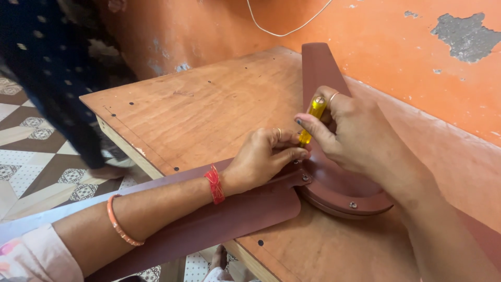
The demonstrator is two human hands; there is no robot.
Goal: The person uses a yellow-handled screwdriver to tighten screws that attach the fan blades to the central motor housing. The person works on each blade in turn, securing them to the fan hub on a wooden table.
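A brown ceiling fan assembly (334, 183) lay on a wooden table (209, 104), near its right side, close to the orange wall (396, 47). The assembly consisted of a round, domed hub with a paler rim, in which a small screw head showed at the front edge, and flat matte blades. One blade (209, 219) ran from the hub toward the near edge of the table and overhung it; a second blade (318, 65) extended toward the far edge beside the wall.

The left hand (261, 159), with a red thread at the wrist and an orange bangle on the forearm, rested on the near blade where its metal bracket met the hub; its fingers were drawn together, the fingertips pressed at the joint. The right hand (344, 130) was closed around a screwdriver with a translucent yellow handle (312, 117), held almost upright over the same joint; the tip was hidden behind the fingers.

A person in dark, spotted clothing (57, 68) stood by the table's far left corner on a patterned tile floor (31, 151).
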